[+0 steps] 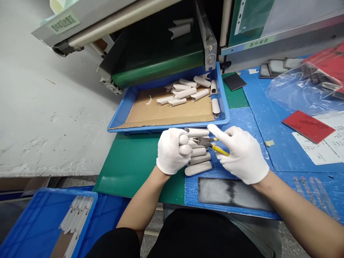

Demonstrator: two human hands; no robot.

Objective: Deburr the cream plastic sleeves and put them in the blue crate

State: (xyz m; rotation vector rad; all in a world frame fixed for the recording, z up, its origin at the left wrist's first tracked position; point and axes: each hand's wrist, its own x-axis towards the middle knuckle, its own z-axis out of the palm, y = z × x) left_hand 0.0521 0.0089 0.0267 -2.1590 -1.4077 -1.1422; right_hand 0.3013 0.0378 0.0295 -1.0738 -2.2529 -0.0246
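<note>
My right hand (pixel 240 152), in a white glove, is closed round the yellow handles of cutting pliers (pixel 205 141). The dark jaws point left, right beside the curled fingers of my left hand (pixel 173 150), also gloved in white. What those left fingers grip, if anything, is hidden behind them and too white to tell from the glove. Between and under the hands, several white half-tube plastic pieces (pixel 199 167) lie in a column on the bench, partly covered by the pliers and fingers.
Behind the hands, a blue tray (pixel 166 127) lined with cardboard holds loose white pieces, below a green conveyor belt (pixel 161 70). A dark abrasive-looking plate (pixel 233 193) lies at the front edge. Red pads (pixel 309 126), paper and a plastic bag are at right; another blue bin (pixel 91 200) stands lower left.
</note>
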